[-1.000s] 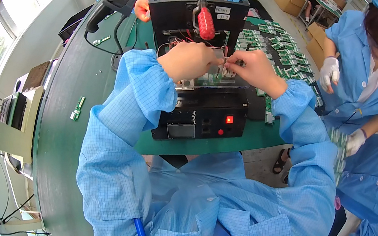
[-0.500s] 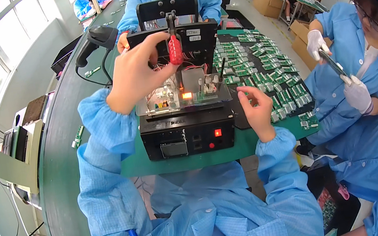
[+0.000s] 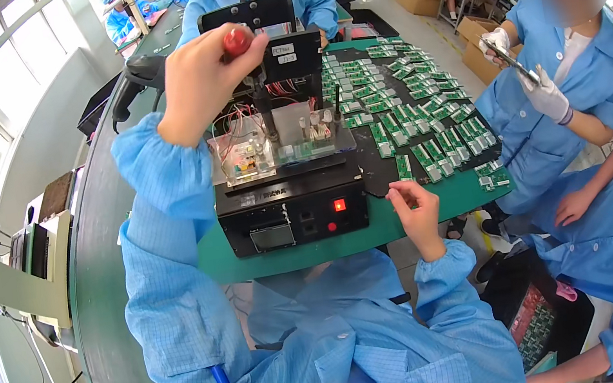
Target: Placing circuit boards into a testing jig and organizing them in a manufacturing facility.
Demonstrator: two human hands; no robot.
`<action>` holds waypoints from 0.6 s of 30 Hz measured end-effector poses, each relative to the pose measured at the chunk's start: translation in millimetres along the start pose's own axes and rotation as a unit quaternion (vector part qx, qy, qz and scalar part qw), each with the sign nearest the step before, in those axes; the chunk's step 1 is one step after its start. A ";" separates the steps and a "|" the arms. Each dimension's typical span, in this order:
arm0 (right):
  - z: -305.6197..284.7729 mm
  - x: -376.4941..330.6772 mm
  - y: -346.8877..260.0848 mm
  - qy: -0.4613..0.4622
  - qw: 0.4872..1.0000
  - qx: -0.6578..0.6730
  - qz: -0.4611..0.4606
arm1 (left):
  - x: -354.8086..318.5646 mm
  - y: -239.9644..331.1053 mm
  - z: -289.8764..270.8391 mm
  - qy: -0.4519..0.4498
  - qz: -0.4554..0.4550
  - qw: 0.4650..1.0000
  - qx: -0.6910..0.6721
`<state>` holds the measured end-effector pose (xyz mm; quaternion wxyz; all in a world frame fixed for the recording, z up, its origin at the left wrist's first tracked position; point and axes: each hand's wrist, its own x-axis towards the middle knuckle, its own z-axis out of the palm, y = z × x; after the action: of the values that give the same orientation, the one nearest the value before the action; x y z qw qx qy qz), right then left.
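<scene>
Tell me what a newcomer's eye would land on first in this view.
Probably the red handle, gripped by the left hand in front of the upper part of the black fixture. Next, perhaps, the glowing red switch on the fixture's front, toward its right side. The many green circuit boards spread across the table right of the fixture would also stand out.

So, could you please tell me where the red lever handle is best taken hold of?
Probably around the red handle itself, coming from the near side: its rounded end faces the camera, while the black panel stands behind it.
</scene>
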<state>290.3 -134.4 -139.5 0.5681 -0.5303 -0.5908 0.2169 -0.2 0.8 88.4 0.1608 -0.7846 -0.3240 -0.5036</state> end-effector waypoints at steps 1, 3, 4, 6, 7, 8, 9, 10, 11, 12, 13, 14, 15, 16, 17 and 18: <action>1.4 -3.0 -0.3 -0.006 1.000 0.001 0.004 | 4.9 2.1 3.6 -0.001 -0.027 0.999 -0.032; 2.8 -4.7 -0.2 -0.008 1.000 0.002 0.009 | 13.3 -6.6 7.4 -0.011 -0.057 0.998 -0.041; 3.0 -5.0 -0.1 -0.003 1.000 0.012 0.017 | 17.7 -10.5 10.3 -0.022 -0.088 0.995 -0.050; 7.1 -8.8 -2.4 0.001 0.999 0.024 0.029 | 35.1 -15.3 6.7 -0.015 -0.123 0.988 -0.095; 11.0 -9.5 -5.8 -0.006 1.000 -0.007 0.005 | 45.0 -20.6 5.9 -0.044 -0.160 0.979 -0.118; 16.8 -7.5 -11.8 -0.022 0.999 -0.032 -0.025 | 54.5 -26.7 -1.6 -0.067 -0.201 0.968 -0.132; 19.9 -7.7 -18.3 -0.042 0.996 -0.063 -0.041 | 67.7 -43.4 4.2 -0.118 -0.316 0.923 -0.183; 26.7 -6.7 -25.1 -0.047 0.996 -0.062 -0.042 | 78.6 -55.9 7.3 -0.166 -0.425 0.860 -0.230; 35.3 -3.2 -31.1 -0.061 0.982 -0.103 -0.144 | 89.1 -50.6 11.0 -0.191 -0.449 0.847 -0.212; 46.9 1.0 -39.0 -0.074 0.956 -0.139 -0.246 | 89.6 -54.9 13.9 -0.191 -0.449 0.848 -0.210; 56.1 4.9 -48.8 -0.074 0.957 -0.136 -0.247 | 86.6 -59.0 18.0 -0.197 -0.448 0.841 -0.230; 68.4 8.2 -60.9 -0.093 0.937 -0.178 -0.285 | 81.5 -67.8 21.2 -0.205 -0.448 0.834 -0.249; 79.7 11.8 -70.1 -0.110 0.914 -0.220 -0.323 | 75.6 -74.6 29.8 -0.194 -0.445 0.824 -0.292; 93.2 15.4 -72.0 -0.106 0.914 -0.219 -0.324 | 67.6 -81.3 37.0 -0.199 -0.431 0.812 -0.340; 102.8 22.7 -64.0 -0.090 0.915 -0.246 -0.306 | 67.6 -69.6 46.7 -0.182 -0.439 0.811 -0.341; 109.6 31.0 -57.5 -0.071 0.914 -0.274 -0.290 | 70.1 -53.8 56.2 -0.165 -0.443 0.812 -0.343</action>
<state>176.1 -89.1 -105.0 0.3949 -0.4539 -0.7937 -0.0901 22.1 97.3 122.4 -0.4152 -0.6312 -0.4647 -0.4618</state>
